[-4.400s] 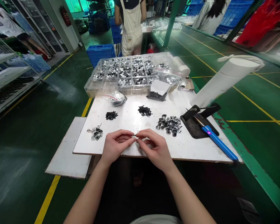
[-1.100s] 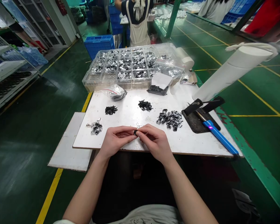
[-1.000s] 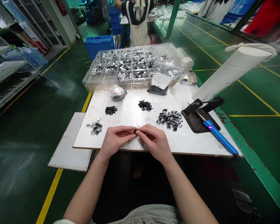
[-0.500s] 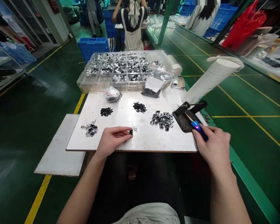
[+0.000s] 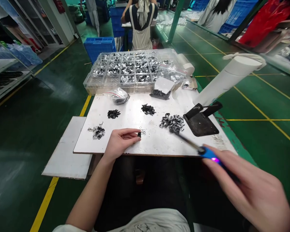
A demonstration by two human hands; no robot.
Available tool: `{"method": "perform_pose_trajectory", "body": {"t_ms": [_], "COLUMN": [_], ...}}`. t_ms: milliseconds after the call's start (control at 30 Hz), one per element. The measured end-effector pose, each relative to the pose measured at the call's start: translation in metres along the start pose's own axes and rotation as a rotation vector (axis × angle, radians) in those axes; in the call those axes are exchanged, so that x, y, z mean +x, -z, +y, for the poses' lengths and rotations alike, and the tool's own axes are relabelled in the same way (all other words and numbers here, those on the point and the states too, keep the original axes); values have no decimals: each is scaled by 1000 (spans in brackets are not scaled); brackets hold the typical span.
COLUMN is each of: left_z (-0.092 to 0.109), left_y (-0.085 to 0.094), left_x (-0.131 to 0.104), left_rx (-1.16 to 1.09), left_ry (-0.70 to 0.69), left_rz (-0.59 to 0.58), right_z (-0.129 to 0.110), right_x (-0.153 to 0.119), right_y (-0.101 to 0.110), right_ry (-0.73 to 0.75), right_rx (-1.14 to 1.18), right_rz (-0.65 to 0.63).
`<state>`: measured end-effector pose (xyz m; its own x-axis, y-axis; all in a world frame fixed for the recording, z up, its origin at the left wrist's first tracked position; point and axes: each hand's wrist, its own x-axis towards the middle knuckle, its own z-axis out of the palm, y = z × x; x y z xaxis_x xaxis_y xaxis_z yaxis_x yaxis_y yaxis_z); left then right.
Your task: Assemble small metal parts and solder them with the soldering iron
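My left hand (image 5: 124, 141) rests at the front edge of the white table, thumb and fingers pinched on a small black part (image 5: 139, 134). Some thin clear or silvery bits (image 5: 142, 130) lie just beyond its fingertips. In my right hand (image 5: 248, 183), in the air at the right, is a blue-handled pen-shaped tool (image 5: 209, 153) with a slim metal shaft and a purple light. The shaft points left; its dark, blurred tip is near a pile of black and silver clips (image 5: 172, 121). Behind it stands a black tool stand (image 5: 201, 124), holding nothing.
Two heaps of small black parts (image 5: 113, 114) (image 5: 148, 109) and a pile of shiny pieces (image 5: 98, 131) lie on the table (image 5: 128, 116). Bags (image 5: 119, 96), a clear compartment box (image 5: 91, 85) and a tilted white roll (image 5: 229, 77) stand behind. A person (image 5: 142, 29) sits ahead.
My right hand has lifted the blue tool off the black stand and brought it nearer to me, its shaft swung leftward. The left hand keeps its pinch; the whole view has shifted slightly.
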<state>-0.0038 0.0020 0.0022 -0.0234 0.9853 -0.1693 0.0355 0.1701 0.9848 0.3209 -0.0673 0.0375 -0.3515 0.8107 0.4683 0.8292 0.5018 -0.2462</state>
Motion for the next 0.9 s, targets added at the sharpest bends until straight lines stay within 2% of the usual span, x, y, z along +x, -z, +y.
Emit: {"method": "perform_pose_trajectory", "body": {"t_ms": [67,133,333,900], "left_z": [-1,-2,-3,-6], "left_y": [0,1,1,2], "left_x": [0,0,1,1], "left_rx": [-3,-3,7,11], "left_ry": [-7,-14,-37,-40], "left_rz": [-2,-10,-19,-35], "right_z": [-12,-17,-20,-24], "right_x": [22,36,52,62], "right_y": [-2,-6,-20,-27], "right_ry": [110,167,292,305], "right_rx": [-33,-150,-336,-397], "right_rz": [-75,-80,-39,-83]}}
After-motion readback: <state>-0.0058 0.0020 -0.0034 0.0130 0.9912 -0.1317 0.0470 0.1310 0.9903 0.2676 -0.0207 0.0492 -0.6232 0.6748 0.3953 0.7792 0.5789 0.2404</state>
